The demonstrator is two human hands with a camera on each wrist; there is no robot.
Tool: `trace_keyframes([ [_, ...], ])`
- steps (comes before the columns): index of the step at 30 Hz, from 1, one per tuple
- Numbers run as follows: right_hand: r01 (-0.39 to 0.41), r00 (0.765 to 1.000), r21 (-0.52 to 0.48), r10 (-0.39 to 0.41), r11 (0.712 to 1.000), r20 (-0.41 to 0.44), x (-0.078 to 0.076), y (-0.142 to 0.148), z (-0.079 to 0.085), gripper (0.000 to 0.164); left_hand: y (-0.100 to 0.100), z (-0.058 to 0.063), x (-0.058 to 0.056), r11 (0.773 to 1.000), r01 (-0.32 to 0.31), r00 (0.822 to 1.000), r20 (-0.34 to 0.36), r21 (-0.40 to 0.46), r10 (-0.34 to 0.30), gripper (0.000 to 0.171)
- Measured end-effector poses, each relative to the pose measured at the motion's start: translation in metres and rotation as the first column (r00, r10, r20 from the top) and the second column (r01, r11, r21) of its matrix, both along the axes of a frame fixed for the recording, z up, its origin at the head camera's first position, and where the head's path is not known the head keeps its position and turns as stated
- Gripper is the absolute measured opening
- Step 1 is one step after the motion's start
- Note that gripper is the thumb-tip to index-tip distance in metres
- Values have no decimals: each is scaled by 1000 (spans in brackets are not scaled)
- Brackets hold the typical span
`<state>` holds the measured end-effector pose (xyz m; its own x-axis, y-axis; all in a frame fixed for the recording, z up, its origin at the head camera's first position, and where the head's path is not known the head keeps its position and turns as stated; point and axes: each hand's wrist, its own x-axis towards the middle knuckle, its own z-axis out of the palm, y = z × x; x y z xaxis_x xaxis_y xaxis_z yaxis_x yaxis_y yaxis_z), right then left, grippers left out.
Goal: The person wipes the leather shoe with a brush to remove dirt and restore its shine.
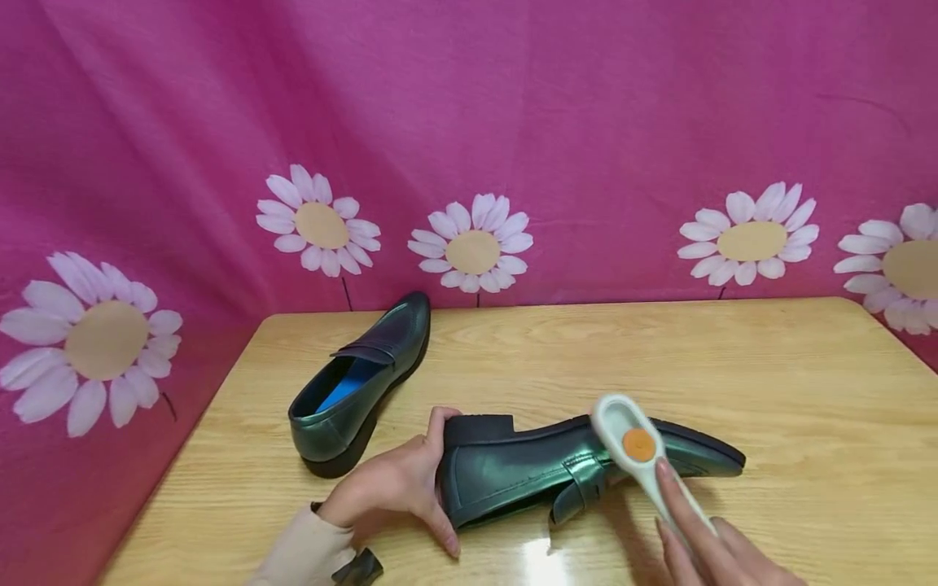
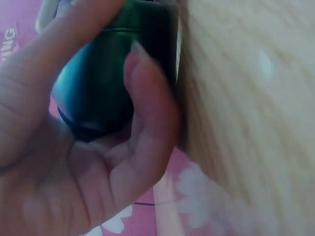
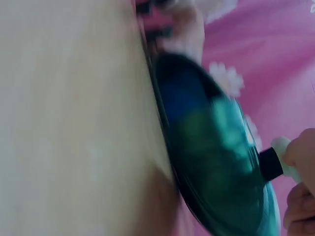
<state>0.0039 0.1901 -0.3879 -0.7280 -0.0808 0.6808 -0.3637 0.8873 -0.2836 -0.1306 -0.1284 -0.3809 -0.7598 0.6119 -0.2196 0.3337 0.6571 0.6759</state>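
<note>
A dark green loafer (image 1: 513, 472) lies on its side on the table, toe to the right, its sole facing the back. Around its heel my left hand (image 1: 399, 484) curls, with the thumb and fingers on opposite sides. The left wrist view shows the heel (image 2: 96, 83) up close within that grip. My right hand (image 1: 707, 537) holds a white-handled brush (image 1: 648, 468) with an orange round spot, over the front part of the loafer. In the right wrist view, the brush's dark end (image 3: 270, 164) meets the shoe's side; its bristles cannot be made out.
A matching loafer (image 1: 366, 366) with a blue insole stands upright behind my left hand, toe toward the back. The wooden table (image 1: 828, 407) extends to the right. A pink cloth (image 1: 586, 106) with large daisies hangs behind it.
</note>
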Motion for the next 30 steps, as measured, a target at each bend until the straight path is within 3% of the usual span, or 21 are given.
trace_keyframes([
  [3,91,995,-46,-92,995,-24,-3,13,10,52,3,2,1,998,-64,997,-36,-21,63,126],
  [5,142,990,-75,-142,987,4,-3,16,12,59,6,3,2,995,-96,994,-56,-29,95,126],
  [8,100,995,-106,-101,989,-5,-1,10,9,59,7,3,4,991,-131,990,-60,-24,130,126],
  [13,-7,1000,-51,6,999,-20,4,-11,-1,45,10,0,6,986,-167,985,-39,10,167,125],
  [17,-47,995,-16,45,999,-86,2,-18,-4,52,16,-4,6,979,-188,982,-8,85,189,124],
  [19,-36,996,-27,34,999,-84,2,-14,-2,50,21,-6,7,974,-192,981,-6,122,194,124],
  [22,62,998,-38,-63,997,-8,3,-3,2,45,26,-8,7,970,-196,980,-16,141,200,124],
  [26,202,972,-10,-200,979,120,2,9,6,71,28,-8,8,970,-210,977,-8,120,212,124],
  [28,186,977,-22,-182,982,109,2,11,6,70,27,-8,8,972,-207,978,3,115,208,123],
  [30,113,992,-25,-112,993,51,2,8,3,55,26,-9,8,975,-195,981,10,104,195,122],
])
